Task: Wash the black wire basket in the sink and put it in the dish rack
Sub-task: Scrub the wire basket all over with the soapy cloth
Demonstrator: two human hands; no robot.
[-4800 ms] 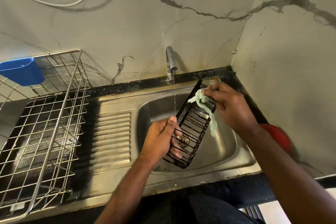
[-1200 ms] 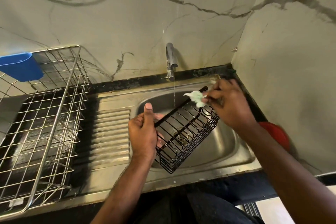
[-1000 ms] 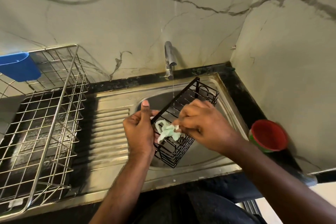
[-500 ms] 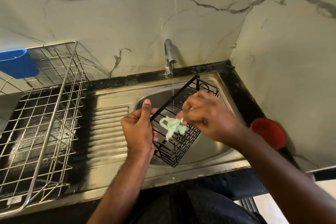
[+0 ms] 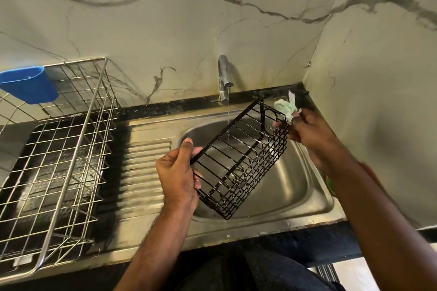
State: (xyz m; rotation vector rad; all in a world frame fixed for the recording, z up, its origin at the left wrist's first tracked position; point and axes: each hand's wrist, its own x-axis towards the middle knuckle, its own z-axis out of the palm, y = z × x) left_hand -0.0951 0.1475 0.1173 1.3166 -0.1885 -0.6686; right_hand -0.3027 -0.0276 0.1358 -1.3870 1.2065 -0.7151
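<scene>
Over the steel sink I hold the black wire basket tilted, its open side facing me. My left hand grips the basket's near left end, thumb on the rim. My right hand pinches a pale green scrub cloth against the basket's far right end. A thin stream of water falls from the tap into the basket. The wire dish rack stands on the left of the counter.
A blue plastic holder hangs on the rack's back edge. The ribbed drainboard lies between rack and sink bowl. Marble-patterned walls close in behind and on the right. A red and green object shows just behind my right forearm.
My right hand has carried the cloth from the basket's near middle up to its far right end. The basket has turned a little flatter; my left hand keeps its grip.
</scene>
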